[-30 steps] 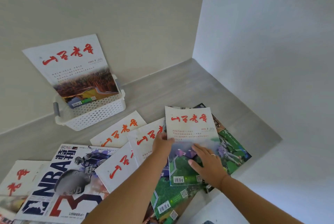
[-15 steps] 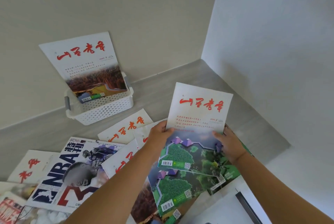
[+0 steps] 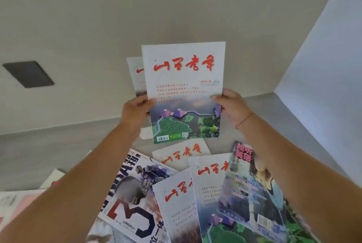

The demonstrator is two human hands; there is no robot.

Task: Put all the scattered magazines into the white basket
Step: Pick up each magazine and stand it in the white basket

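I hold a white magazine with red calligraphy and a green landscape photo point(image 3: 183, 89) upright in the air. My left hand point(image 3: 135, 112) grips its left edge and my right hand point(image 3: 230, 106) grips its right edge. Right behind it stands another white magazine point(image 3: 136, 75), mostly hidden. A small piece of the white basket point(image 3: 146, 134) peeks out below my left hand; the rest is hidden by the held magazine. Several more magazines lie scattered on the floor below: a basketball one point(image 3: 135, 199), white red-titled ones point(image 3: 180, 152), and an English-learning one point(image 3: 252, 193).
The grey floor point(image 3: 58, 150) meets a beige wall point(image 3: 98, 27) behind and a white wall point(image 3: 329, 66) on the right, forming a corner. A dark grey plate point(image 3: 28, 74) sits on the beige wall at left. More papers point(image 3: 17, 203) lie at the lower left.
Both hands have lifted the magazine off the pile and carried it up and toward the basket, where it now covers the basket and the magazine standing in it.
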